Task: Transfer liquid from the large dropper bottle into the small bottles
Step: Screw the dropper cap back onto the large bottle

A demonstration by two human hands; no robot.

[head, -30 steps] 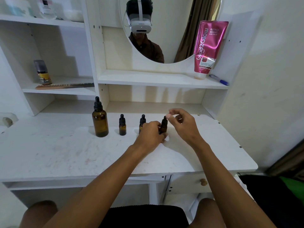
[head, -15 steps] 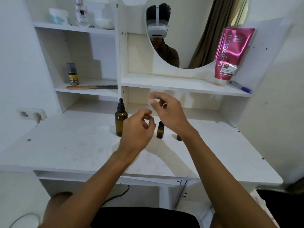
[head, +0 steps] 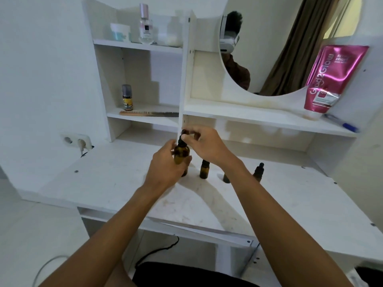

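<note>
Now | left hand (head: 165, 168) grips large dropper bottle (head: 180, 155) | right hand (head: 209, 146) pinches its cap (head: 181, 141) | tube (head: 331, 79) reads Glad2Glow

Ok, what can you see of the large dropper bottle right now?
The large dropper bottle looks like amber glass, round-bodied, with a black dropper cap and bulb in place on top. It appears to stand upright on the white desk, to the left of the small bottles. The left hand grips its body, and the right hand pinches the bulb from above. Its fill level cannot be told.
</note>
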